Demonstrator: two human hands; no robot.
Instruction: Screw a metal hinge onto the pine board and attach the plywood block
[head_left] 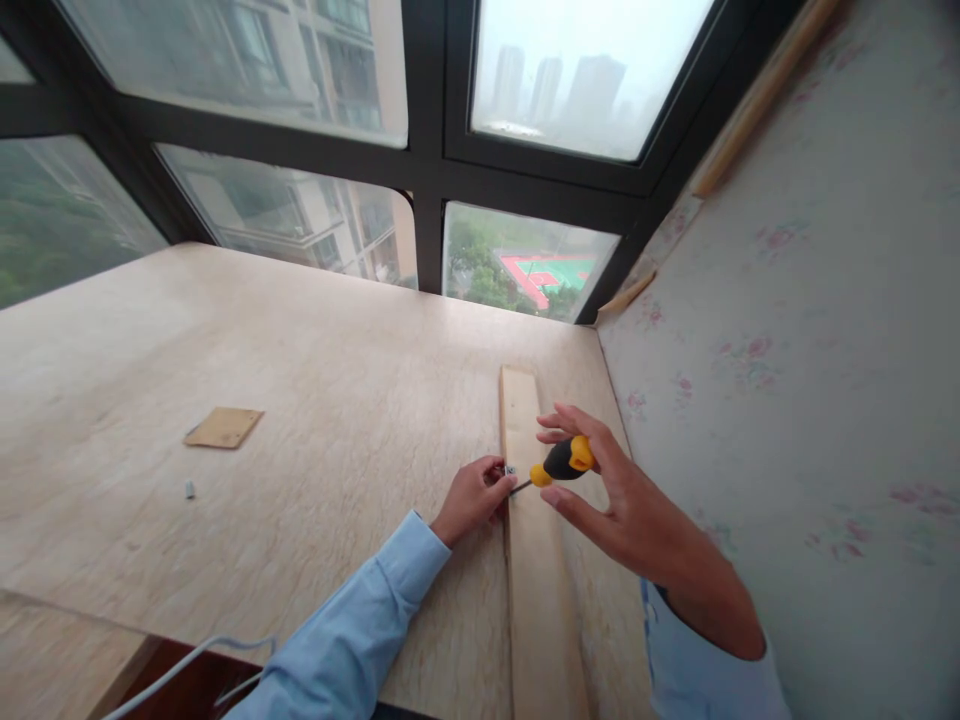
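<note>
A long pale wooden board (pixel 521 410) lies lengthwise on the marble-patterned surface. At its left edge, my left hand (pixel 474 497) is closed in a pinch around a small silvery metal piece (pixel 510 470); the fingertips hide part of it. A yellow and black screwdriver (pixel 561 462) points down and left, its shaft reaching my left thumb and the board's edge. What the tip meets is hidden. My right hand (pixel 600 485) holds the screwdriver loosely, the handle's end against the palm, with thumb and fingers curved wide around the handle.
A tan square piece (pixel 225 428) and a small grey piece (pixel 190 489) lie to the left. Dark-framed windows (pixel 430 150) rise behind the surface, and a flowered wall (pixel 787 400) stands close on the right. A white cable (pixel 184 665) runs by the lower-left front edge.
</note>
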